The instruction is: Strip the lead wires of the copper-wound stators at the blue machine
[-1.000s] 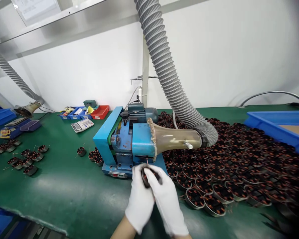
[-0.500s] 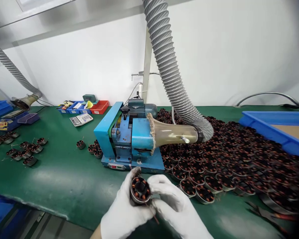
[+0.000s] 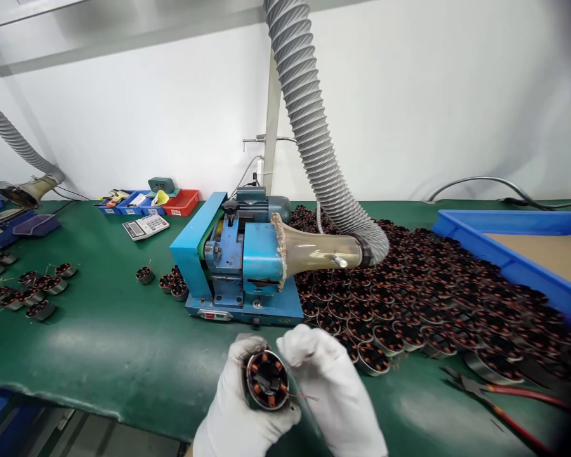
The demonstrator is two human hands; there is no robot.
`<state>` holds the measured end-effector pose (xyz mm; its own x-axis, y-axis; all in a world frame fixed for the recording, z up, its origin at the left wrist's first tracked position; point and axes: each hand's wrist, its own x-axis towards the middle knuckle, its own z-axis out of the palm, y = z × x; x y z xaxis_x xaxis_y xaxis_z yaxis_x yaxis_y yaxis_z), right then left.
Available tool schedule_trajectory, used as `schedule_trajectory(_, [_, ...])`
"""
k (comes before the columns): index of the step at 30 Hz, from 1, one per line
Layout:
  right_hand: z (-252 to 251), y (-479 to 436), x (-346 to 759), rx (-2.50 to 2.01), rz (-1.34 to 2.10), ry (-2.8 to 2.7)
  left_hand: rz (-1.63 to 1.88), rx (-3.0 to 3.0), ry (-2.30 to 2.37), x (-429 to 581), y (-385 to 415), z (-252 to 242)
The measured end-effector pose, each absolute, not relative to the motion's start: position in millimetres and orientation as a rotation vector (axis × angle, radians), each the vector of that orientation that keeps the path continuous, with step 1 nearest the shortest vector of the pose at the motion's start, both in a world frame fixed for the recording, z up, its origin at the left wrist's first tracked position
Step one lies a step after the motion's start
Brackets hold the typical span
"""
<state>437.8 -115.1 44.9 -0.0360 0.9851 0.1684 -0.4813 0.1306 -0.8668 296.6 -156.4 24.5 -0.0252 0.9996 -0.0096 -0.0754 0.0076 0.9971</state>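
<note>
Moved: since 1 s ago I have drawn the motor coil (image 3: 266, 381) back from the blue machine (image 3: 240, 266); it now sits well in front of it, open face turned up to me.
Left hand (image 3: 235, 406): closed around the coil's metal shell from the left.
Right hand (image 3: 330, 387): fingertips pinch at the coil's right rim, where thin wires stick out.
Meaning: I judge the machine step done and a look-over in hand.
Right of machine: heap of coils (image 3: 433, 298), pliers (image 3: 495, 397), blue tray (image 3: 518, 254).
Left of machine: 3 coils (image 3: 171, 285) just beside it.
</note>
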Motion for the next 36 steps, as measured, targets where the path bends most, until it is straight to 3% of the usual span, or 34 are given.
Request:
schedule_trajectory(5, [58.9,-119.0,442.5,-0.790,1.434,-0.879,1.201,1.215,1.365,288.2,-161.6,31.1])
schedule_trajectory(10, [61.8,-120.1,421.4,-1.067,1.313,-1.014,1.241,1.639,1.157,290.1,-154.0,23.0])
schedule_trajectory(13, [60.6,-104.4,425.5,-0.925,1.375,-0.780,1.386,1.729,1.146,292.2,-153.9,14.0])
schedule_trajectory(17, [54.5,-95.3,436.9,-0.858,1.094,-0.597,1.504,1.677,1.264,290.6,-151.6,12.4])
schedule_trajectory(22, [35.2,-107.5,417.2,-1.207,0.758,-1.331,1.440,1.398,1.376,301.1,-127.6,11.5])
schedule_trajectory(28, [19.4,-77.0,404.6,-1.352,0.909,-1.389,1.487,1.062,1.372,326.8,-85.0,-2.0])
schedule_trajectory(36, [18.3,-50.1,407.5,-1.266,0.917,-1.320,1.537,1.143,1.397,330.6,-58.2,2.1])
